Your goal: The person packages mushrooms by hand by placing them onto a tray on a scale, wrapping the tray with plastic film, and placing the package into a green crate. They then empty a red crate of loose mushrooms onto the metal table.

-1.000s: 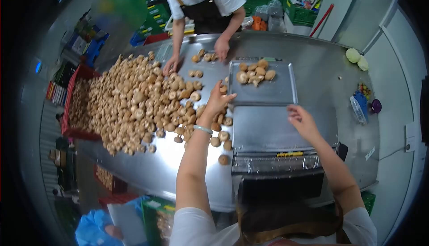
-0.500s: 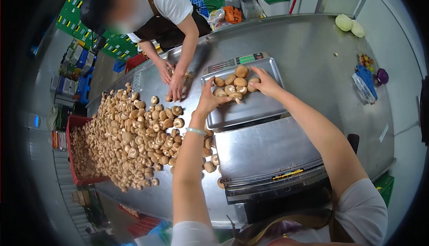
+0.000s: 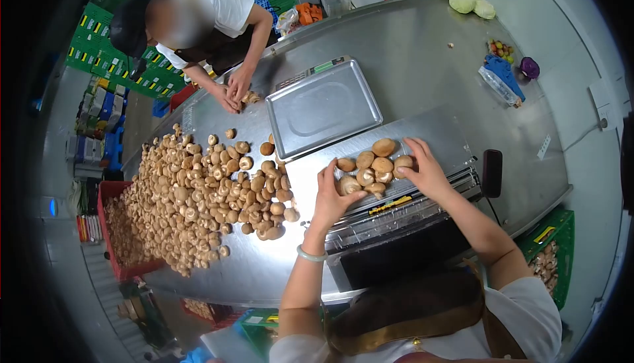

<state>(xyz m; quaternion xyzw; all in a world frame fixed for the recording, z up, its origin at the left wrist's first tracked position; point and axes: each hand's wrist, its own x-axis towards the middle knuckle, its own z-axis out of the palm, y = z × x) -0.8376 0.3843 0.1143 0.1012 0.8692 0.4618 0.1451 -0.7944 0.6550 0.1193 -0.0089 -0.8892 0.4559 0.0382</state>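
My left hand (image 3: pixel 330 197) and right hand (image 3: pixel 426 173), both open and cupped, bracket a small cluster of tan shiitake mushrooms (image 3: pixel 373 165) on the flat steel machine top (image 3: pixel 446 132) at the frame's centre. My fingers touch the outer caps without closing on any. Half a second ago that cluster sat on the rimmed steel scale tray (image 3: pixel 323 105) just above. The tray is now bare, so I judge the weighed lot has come off the scale. I count about eight mushrooms in it. At left, a loose heap of mushrooms (image 3: pixel 205 198), too many to count, spreads over the steel counter (image 3: pixel 422 53) toward one red plastic crate (image 3: pixel 112 244). Upper left, a co-worker's two hands (image 3: pixel 232 91) handle a few more. Two pale green cabbages (image 3: pixel 472 3) lie at top right.
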